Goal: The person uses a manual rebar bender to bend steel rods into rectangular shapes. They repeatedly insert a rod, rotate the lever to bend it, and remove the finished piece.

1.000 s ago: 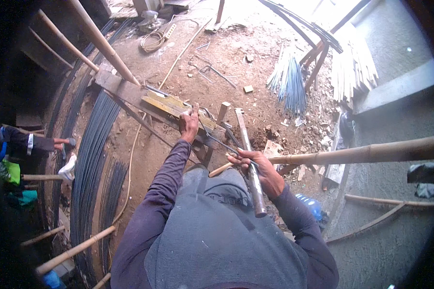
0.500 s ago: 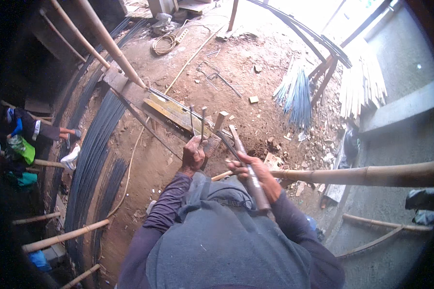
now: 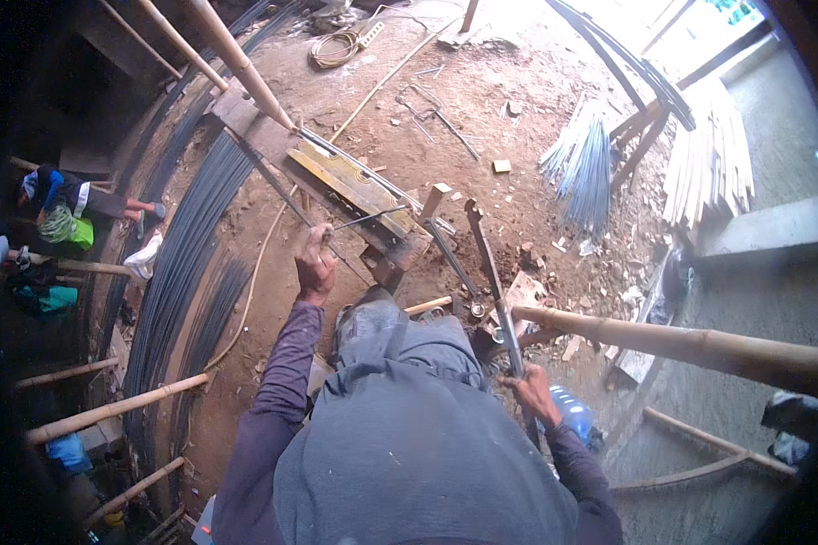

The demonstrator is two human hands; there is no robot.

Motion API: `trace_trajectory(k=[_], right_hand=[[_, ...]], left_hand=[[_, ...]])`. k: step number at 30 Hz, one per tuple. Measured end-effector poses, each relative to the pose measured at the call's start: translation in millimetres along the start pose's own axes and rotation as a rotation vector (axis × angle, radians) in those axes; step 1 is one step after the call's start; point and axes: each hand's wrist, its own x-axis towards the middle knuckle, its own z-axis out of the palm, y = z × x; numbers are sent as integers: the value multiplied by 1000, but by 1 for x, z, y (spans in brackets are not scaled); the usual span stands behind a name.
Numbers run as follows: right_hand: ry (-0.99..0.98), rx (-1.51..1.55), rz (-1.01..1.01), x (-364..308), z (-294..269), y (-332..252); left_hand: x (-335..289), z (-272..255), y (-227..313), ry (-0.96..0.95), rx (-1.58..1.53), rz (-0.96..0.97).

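My left hand (image 3: 315, 262) is closed around a thin dark steel rod (image 3: 369, 218), which points right over the wooden bench (image 3: 407, 243). My right hand (image 3: 533, 392) grips the lower part of a long metal bar with a notched, hooked head, like a rebar bending wrench (image 3: 493, 263). That bar slants up past the bench's near end, its head apart from the rod. Between the bench end and the wrench, another dark metal bar (image 3: 452, 259) lies at a slant. A short wooden block (image 3: 434, 200) stands up on the bench.
Bundles of steel rods (image 3: 186, 218) lie along the left. A bamboo pole (image 3: 673, 341) crosses at right, near a blue plastic container (image 3: 570, 413). Cut rods (image 3: 583, 173) are heaped ahead, past scattered rubble. Another person (image 3: 82, 195) is at far left.
My left hand has moved left and up, tipping the rod from upright to nearly level. My right hand has drawn back toward me, lower along the wrench. The view has shifted slightly.
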Motion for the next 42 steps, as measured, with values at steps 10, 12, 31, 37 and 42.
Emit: trace_trajectory(k=[10,12,31,37,42], right_hand=[[-27,-169,-219,-7,16,24],[-42,-95,-231,-9,11,25],[321,-38,-892,67,-3,-130],[237,-110,-869,113,33,-151],[82,-194,-681,123,48,-163]], left_hand=[[11,3,-16,24,-65,-98],[9,0,-3,78,-110,-151],[42,-40,73,-889,469,547],[22,-21,66,-890,206,667],[42,-25,43,-676,204,736]])
